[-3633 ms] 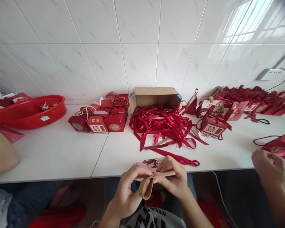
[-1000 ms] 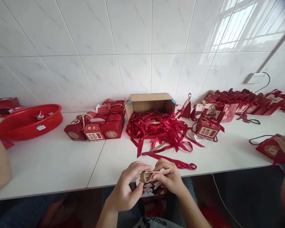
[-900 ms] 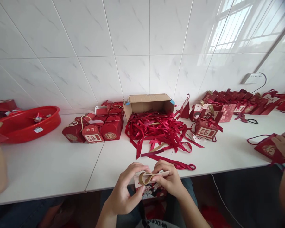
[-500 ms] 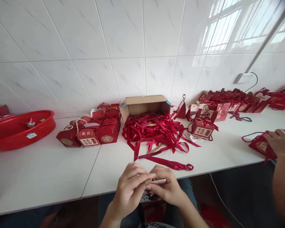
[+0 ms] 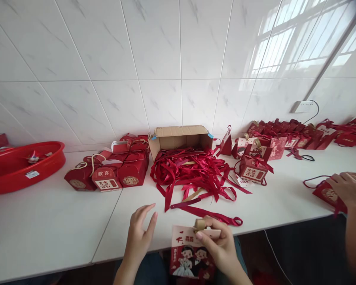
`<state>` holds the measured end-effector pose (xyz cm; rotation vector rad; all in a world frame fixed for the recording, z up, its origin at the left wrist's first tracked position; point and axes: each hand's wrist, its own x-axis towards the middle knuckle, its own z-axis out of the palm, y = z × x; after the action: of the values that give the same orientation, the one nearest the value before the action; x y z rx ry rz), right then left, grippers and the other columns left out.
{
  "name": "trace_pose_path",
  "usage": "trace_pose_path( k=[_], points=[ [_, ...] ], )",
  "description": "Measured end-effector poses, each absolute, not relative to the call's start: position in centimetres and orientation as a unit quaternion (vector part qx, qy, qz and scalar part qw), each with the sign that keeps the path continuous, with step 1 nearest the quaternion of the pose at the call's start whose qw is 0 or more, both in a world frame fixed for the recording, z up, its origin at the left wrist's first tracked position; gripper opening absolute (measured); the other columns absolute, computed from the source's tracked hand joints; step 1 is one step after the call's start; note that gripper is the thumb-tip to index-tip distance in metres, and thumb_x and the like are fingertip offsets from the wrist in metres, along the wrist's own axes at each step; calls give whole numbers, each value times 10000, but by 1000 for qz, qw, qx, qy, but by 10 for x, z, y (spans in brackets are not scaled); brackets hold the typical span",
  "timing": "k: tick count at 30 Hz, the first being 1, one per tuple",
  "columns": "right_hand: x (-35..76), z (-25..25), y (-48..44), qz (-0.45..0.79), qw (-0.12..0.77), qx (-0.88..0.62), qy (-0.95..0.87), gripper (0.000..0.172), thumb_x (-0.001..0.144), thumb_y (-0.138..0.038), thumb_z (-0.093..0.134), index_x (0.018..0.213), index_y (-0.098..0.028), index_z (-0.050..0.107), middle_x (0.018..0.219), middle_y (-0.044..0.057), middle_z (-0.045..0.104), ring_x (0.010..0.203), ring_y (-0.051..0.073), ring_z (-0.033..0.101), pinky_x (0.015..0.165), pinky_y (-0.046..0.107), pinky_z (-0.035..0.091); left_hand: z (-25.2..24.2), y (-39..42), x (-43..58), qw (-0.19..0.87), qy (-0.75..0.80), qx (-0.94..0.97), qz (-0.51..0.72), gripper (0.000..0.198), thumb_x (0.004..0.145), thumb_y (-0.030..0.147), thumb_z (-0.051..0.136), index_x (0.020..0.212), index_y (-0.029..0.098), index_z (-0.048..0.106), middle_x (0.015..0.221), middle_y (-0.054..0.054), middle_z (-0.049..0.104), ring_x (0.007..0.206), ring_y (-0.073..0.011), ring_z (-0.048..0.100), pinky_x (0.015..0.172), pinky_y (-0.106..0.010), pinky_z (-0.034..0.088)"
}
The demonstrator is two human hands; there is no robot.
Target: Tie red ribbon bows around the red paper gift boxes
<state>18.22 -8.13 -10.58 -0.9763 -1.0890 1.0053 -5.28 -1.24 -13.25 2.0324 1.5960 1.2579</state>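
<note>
My right hand (image 5: 221,245) pinches the top edge of a red-and-white gift box (image 5: 190,257) with a cartoon bride and groom on its front. A gold ribbon loop (image 5: 199,224) stands up from that top edge, beside my fingertips. The box hangs over my lap at the table's front edge. To its left, my left hand (image 5: 141,231) is empty, thumb and fingers apart. Beyond my hands lies a heap of red ribbons (image 5: 192,168), spilling out of an open cardboard box (image 5: 180,136). A dark red strip (image 5: 185,203) lies at the heap's near side.
Red gift boxes (image 5: 133,170) stand left of the ribbons, and a red plastic basin (image 5: 26,166) is farther left. A small red box (image 5: 253,168) and a long row of others (image 5: 284,134) stand to the right. Another person's hand (image 5: 348,190) rests on a red box (image 5: 326,194) at far right.
My left hand has let go of the gift box and moved left, its fingers opening. My right hand keeps hold, and the box's printed front now shows. The view has tilted up slightly.
</note>
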Motion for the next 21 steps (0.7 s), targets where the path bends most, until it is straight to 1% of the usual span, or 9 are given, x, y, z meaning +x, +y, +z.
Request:
trace_pose_path(
  k=[2,6,8,11,13,15,16,19,21],
  points=[
    [198,-103,-76,472,645,-444,-405,275,684,-384,774,716,-171,603,580,-13,591,485,104,511,470,202,411,-154,-8,-60,81,556,728,392,270,843,389,551,999,212,681,980,-90,663,948,-280,619,845,-469,511],
    [246,-77,-47,434,689,-489,-312,377,602,-402,828,739,-179,558,612,-8,612,520,139,568,493,235,467,-176,-9,-59,2,553,759,344,200,856,322,535,970,251,683,993,-76,647,966,-267,612,830,-443,517],
    [277,-57,-20,309,744,-516,-292,406,601,-423,825,816,-180,581,690,6,633,580,154,594,528,251,484,-177,-9,-57,-16,550,759,348,174,859,307,536,942,249,678,972,-71,647,945,-255,619,808,-412,526],
    [323,-31,34,34,788,-533,-306,383,681,-475,748,846,-165,595,792,38,623,710,170,597,633,282,494,-175,-7,-56,-28,546,756,360,151,855,301,543,899,237,672,937,-68,650,909,-248,628,782,-387,535],
    [349,-24,71,-76,752,-570,-322,404,803,-503,592,997,-149,587,942,104,626,835,221,605,734,362,507,-175,-7,-57,-30,547,754,363,150,856,301,540,894,233,668,935,-68,653,909,-248,628,781,-383,535],
    [363,-28,99,-45,661,-649,-375,521,846,-493,495,1197,-108,506,1127,201,581,959,284,589,786,439,504,-174,-7,-57,-32,548,751,367,155,862,300,531,893,229,665,935,-70,655,910,-248,628,784,-383,534],
    [366,-35,108,-33,640,-662,-389,559,834,-480,504,1229,-84,489,1192,240,548,1043,320,559,840,481,483,-174,-8,-57,-31,548,750,368,157,864,300,528,893,228,664,935,-70,656,910,-248,628,783,-382,534],
    [353,-71,104,-9,605,-668,-433,588,785,-485,533,1215,-85,514,1240,252,528,1154,362,503,952,558,410,-173,-10,-56,-23,547,751,370,151,865,302,529,887,230,660,934,-66,657,909,-245,627,782,-383,538],
    [335,-102,79,17,582,-657,-478,503,750,-503,553,1066,-116,608,1112,211,614,1090,354,555,948,553,423,-172,-10,-56,-15,547,751,370,147,865,297,529,882,233,660,931,-65,657,908,-243,627,779,-386,542]
  ],
)
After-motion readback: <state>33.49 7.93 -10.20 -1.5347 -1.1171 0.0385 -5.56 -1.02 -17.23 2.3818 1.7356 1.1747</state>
